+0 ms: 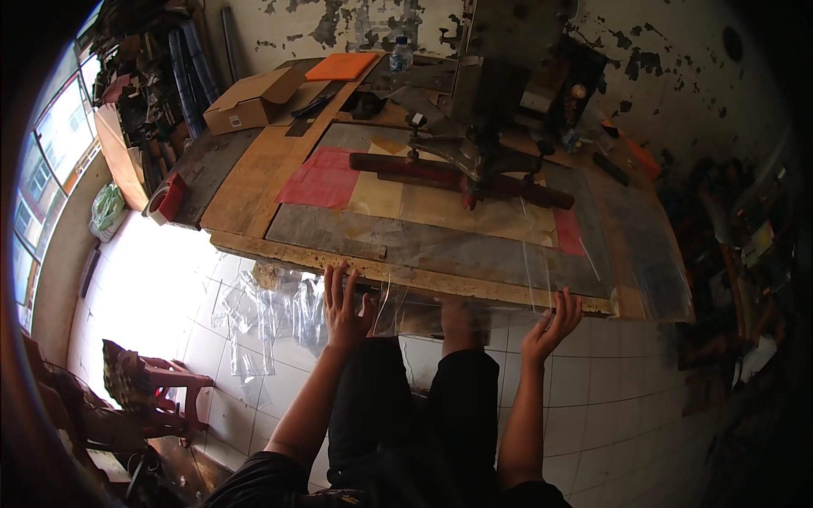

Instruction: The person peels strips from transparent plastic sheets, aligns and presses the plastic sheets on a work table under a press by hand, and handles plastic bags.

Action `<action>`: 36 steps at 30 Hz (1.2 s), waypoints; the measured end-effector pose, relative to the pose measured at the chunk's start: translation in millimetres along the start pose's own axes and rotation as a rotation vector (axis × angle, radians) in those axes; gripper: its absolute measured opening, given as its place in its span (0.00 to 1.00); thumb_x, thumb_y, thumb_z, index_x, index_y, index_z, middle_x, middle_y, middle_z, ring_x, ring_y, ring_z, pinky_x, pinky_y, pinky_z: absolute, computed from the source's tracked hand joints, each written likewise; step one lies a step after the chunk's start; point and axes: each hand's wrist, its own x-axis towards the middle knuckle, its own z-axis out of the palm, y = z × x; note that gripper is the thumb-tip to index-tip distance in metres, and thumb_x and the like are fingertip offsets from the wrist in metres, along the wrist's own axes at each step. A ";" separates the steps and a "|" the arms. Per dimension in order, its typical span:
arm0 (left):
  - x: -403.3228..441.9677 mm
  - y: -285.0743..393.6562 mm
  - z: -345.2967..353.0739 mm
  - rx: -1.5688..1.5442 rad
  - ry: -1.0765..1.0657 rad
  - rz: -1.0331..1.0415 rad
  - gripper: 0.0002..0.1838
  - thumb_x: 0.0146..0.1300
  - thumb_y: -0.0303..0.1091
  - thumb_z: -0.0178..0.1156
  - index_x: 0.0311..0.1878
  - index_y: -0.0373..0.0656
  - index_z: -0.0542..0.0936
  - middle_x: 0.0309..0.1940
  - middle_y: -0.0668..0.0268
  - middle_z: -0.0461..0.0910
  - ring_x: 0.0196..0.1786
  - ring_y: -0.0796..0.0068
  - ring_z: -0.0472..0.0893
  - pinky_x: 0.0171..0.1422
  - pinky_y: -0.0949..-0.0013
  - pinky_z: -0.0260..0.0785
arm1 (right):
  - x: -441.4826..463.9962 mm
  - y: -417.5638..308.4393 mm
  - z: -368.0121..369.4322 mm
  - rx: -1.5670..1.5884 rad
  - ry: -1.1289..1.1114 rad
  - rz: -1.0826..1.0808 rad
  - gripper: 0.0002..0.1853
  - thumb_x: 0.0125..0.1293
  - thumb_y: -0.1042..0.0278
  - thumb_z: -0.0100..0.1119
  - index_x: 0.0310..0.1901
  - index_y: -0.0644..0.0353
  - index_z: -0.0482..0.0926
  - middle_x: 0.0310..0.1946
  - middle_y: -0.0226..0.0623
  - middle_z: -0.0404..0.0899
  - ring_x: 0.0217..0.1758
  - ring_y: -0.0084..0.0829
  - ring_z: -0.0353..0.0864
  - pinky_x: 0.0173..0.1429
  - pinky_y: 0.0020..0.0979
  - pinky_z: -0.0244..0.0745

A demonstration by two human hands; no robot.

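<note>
My left hand (345, 311) is at the worktable's front edge (406, 275), its fingers stretched upward and apart and its thumb out to the side. Further right along that edge, my right hand (552, 326) has its fingers raised and slightly bent, apart from one another. A clear plastic sheet (457, 306) spans between the hands and drapes over the edge; its outline is hard to follow. Past the edge, a grey board (318, 224) bears a red patch (318, 178) and a yellowish sheet (423, 201), below the dark metal bar (406, 167) of a press (483, 152).
An open cardboard box (252, 102), an orange folder (341, 66) and a water bottle (401, 55) stand at the back. A red tape roll (167, 199) is at the left corner. Plastic scraps (254, 317) hang below the edge; a stool (174, 389) stands left.
</note>
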 end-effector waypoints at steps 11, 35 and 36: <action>1.4 3.0 -0.4 0.001 0.015 -0.007 0.33 0.63 0.28 0.65 0.73 0.43 0.73 0.78 0.50 0.65 0.83 0.34 0.59 0.83 0.39 0.59 | 1.1 -1.2 0.0 0.006 0.005 -0.004 0.21 0.86 0.60 0.37 0.71 0.57 0.73 0.76 0.40 0.69 0.85 0.54 0.56 0.85 0.66 0.41; -1.3 -1.9 5.4 0.003 0.014 -0.012 0.33 0.62 0.27 0.65 0.72 0.42 0.72 0.77 0.49 0.66 0.83 0.32 0.58 0.83 0.37 0.58 | 1.6 -1.4 1.9 -0.003 0.017 -0.007 0.22 0.87 0.57 0.36 0.69 0.59 0.73 0.74 0.42 0.70 0.83 0.55 0.58 0.84 0.65 0.44; -2.0 -3.2 6.4 0.010 0.019 -0.006 0.33 0.62 0.27 0.65 0.72 0.41 0.72 0.76 0.49 0.66 0.83 0.32 0.58 0.83 0.37 0.58 | 1.9 -1.0 2.2 0.005 0.020 -0.011 0.22 0.87 0.57 0.35 0.69 0.59 0.73 0.74 0.43 0.70 0.83 0.55 0.58 0.84 0.65 0.44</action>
